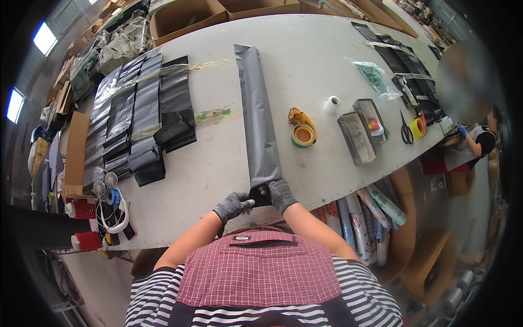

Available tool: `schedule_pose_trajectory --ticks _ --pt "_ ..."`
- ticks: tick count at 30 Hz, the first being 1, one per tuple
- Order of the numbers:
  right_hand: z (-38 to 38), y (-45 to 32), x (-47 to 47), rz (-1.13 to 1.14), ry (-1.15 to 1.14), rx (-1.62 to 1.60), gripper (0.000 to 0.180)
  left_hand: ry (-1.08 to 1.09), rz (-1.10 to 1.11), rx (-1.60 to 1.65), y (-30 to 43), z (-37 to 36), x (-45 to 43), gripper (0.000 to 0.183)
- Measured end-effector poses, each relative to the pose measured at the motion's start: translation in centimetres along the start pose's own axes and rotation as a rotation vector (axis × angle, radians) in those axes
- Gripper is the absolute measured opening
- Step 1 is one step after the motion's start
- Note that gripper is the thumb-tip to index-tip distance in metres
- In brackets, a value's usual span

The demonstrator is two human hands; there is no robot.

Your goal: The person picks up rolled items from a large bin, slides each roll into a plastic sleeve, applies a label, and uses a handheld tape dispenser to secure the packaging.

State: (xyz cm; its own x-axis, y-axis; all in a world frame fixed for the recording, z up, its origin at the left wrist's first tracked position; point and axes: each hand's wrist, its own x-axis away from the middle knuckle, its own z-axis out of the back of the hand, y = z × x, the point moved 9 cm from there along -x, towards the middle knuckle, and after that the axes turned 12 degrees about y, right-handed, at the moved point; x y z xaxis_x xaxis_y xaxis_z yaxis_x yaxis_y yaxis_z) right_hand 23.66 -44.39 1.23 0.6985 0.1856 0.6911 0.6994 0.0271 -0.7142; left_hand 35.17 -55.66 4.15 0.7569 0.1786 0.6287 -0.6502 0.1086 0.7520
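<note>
A long grey plastic bag (pixel 258 118) lies lengthwise before me on the white table (pixel 212 163), its near end open on a black inside. At that end my right hand (pixel 282 195), in a grey glove, grips the right edge, and some fingertips show inside the mouth. My left hand (pixel 233 206), also gloved, pinches the black lip of the bag from the left. What lies within the bag is hidden. To its right rests an orange tape dispenser (pixel 303 127) with a roll of tape.
Stacks of black and grey plastic bags (pixel 141 106) lie left under clear tape. Rightward are a white roll (pixel 331 104), clear-sided boxes (pixel 357 139), scissors (pixel 405 128) and yellow tape (pixel 418 127). A neck fan (pixel 112 220) sits at the near left. A person (pixel 470 143) works at far right.
</note>
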Motion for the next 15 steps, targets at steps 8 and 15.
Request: schedule_pose_trajectory --ticks 8,15 --pt "3.7 0.9 2.8 0.050 0.065 0.292 0.026 -0.007 0.068 -0.072 3.2 1.1 0.1 0.069" --pt "-1.4 -4.6 11.0 1.174 -0.120 0.732 0.026 0.065 0.180 0.218 2.7 1.4 -3.3 0.025"
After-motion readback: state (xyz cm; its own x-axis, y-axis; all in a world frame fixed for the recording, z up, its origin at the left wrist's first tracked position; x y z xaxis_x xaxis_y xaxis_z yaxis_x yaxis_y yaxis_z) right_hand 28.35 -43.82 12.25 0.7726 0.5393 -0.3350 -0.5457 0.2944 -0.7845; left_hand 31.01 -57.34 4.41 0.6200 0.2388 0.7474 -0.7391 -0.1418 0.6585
